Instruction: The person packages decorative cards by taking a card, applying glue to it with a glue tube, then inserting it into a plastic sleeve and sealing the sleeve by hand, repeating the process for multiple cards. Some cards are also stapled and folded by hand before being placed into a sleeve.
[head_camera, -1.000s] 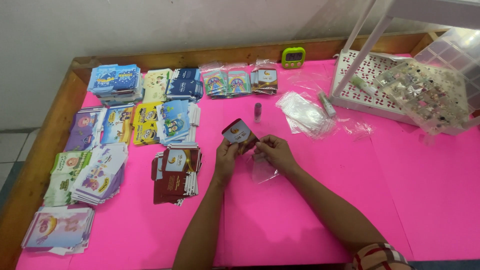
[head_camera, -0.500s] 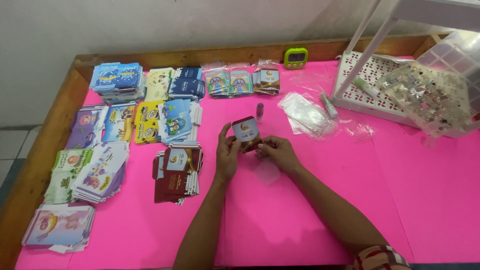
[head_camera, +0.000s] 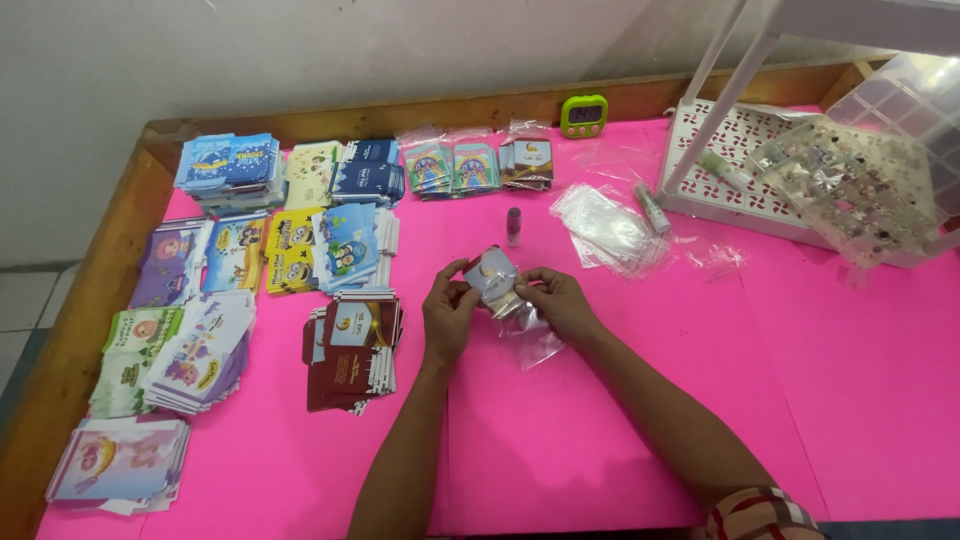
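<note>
Head camera looks straight down on a bright pink table (head_camera: 620, 440) edged in bare wood, and both hands are up over the middle of it. Left hand (head_camera: 447, 318) pinches the left edge of a small stack of cards (head_camera: 492, 277), thumb on top, fingers curled underneath. Right hand (head_camera: 560, 302) grips the other side, fingers bent tight around the cards and the mouth of a clear plastic sleeve (head_camera: 528, 330). That sleeve is thin, glossy and crinkled (it catches the light in white streaks), and it hangs down from the cards toward the table. The cards are flat and rectangular, tilted, with a pale face and a dark corner; whether they sit partly inside the sleeve I cannot tell.

Just left of the hands lies a fanned stack of dark red cards (head_camera: 352, 352) with gold print. Farther left, rows of printed card piles in blue, yellow, purple and green (head_camera: 270, 250), some slumped sideways. Behind the hands stands a small upright bottle (head_camera: 513, 226), and beside it a loose heap of clear sleeves (head_camera: 612, 232), shiny and wrinkled. At the back edge sits a green timer (head_camera: 584, 116) with rounded corners. Off right, a white perforated tray (head_camera: 740, 170).
</note>
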